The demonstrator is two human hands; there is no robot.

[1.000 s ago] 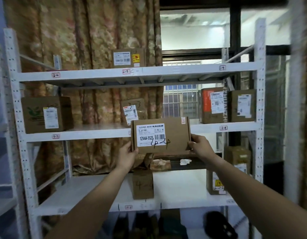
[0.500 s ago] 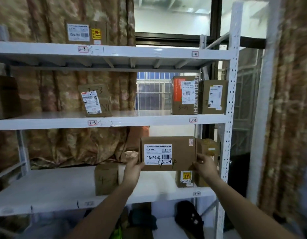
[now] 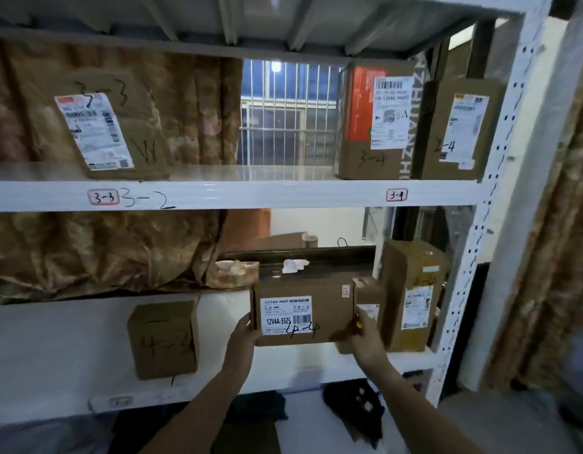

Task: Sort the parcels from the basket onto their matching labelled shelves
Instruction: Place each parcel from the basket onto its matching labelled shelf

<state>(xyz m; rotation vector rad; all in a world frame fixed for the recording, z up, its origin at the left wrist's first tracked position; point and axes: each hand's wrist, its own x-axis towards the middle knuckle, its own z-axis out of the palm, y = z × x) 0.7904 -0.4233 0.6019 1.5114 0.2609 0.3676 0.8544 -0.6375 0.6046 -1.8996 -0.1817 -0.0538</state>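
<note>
low and right of centre in the frame, the left hand and right hand clamp the ends of the parcel marked 4-4 — label outward, held over the lower shelf beside the upright parcel — probably its matching slot.

The parcel is made of matt brown cardboard, with a smooth white paper label stuck to its face; the neighbouring box is of the same dull cardboard, marked in ink; the lower shelf is seen as white-painted metal with a faint sheen; the upright post is perforated painted metal; the curtain behind is formed of crumpled, slightly glossy patterned cloth; the upper box is wrapped partly in shiny clear tape.
</note>
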